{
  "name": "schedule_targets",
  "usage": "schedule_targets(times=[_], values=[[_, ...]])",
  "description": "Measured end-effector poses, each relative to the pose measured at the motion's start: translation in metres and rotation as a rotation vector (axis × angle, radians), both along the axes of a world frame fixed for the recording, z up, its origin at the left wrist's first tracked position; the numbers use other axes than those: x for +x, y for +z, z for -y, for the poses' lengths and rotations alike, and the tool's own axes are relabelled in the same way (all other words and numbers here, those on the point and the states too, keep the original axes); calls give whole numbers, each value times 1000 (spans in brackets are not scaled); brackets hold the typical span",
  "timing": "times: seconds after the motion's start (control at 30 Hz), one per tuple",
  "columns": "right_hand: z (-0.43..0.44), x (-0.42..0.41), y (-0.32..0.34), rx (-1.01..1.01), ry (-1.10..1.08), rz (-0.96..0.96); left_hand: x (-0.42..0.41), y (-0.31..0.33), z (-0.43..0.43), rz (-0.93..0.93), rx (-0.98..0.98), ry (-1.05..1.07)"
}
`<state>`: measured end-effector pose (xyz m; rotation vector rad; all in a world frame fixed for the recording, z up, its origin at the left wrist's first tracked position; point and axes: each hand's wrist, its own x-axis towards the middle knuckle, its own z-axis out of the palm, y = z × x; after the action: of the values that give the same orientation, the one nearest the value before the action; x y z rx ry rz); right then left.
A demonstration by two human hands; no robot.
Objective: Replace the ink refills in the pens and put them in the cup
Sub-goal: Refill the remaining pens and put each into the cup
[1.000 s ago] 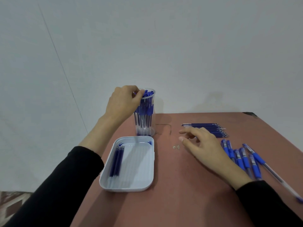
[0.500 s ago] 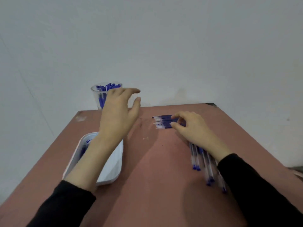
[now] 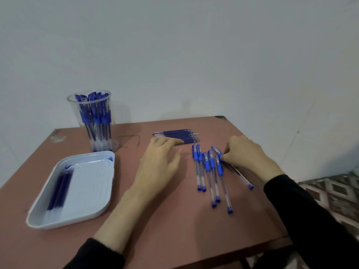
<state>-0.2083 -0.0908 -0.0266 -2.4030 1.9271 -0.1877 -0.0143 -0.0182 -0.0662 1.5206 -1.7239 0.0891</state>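
A clear plastic cup point(image 3: 93, 121) full of blue pens stands at the table's back left. A row of dark blue refills point(image 3: 180, 137) lies at the back middle. Several blue-capped pens point(image 3: 208, 171) lie side by side right of centre. My right hand point(image 3: 246, 158) pinches the rightmost pen point(image 3: 236, 169) near its cap end, with the pen still lying on the table. My left hand point(image 3: 161, 162) rests flat and open on the table, fingertips touching the near end of the refill row. A white tray point(image 3: 91, 200) at the left holds a few used refills point(image 3: 60, 187).
The brown table point(image 3: 174, 230) is small; its right edge and front right corner are close to my right arm. A white wall stands right behind the cup. A patterned floor point(image 3: 334, 193) shows at the right.
My left hand has left the cup and come down flat near the refills. My right hand has moved from the refill row back to the rightmost pen. The view has shifted left and downward.
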Motion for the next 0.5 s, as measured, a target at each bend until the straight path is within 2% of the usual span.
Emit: schedule_targets(times=[0.17,0.3,0.4,0.5], values=[[-6,5,1,-91,-10,-53,2,-1,-1,10,3,4],[-2,17,10,-264,7,78,3,4,-5,-91,53,-13],[-7,40,19,-172,185,420,4,9,-6,-362,122,-54],[-15,69,19,1,351,665,10,15,-5,-796,125,-172]])
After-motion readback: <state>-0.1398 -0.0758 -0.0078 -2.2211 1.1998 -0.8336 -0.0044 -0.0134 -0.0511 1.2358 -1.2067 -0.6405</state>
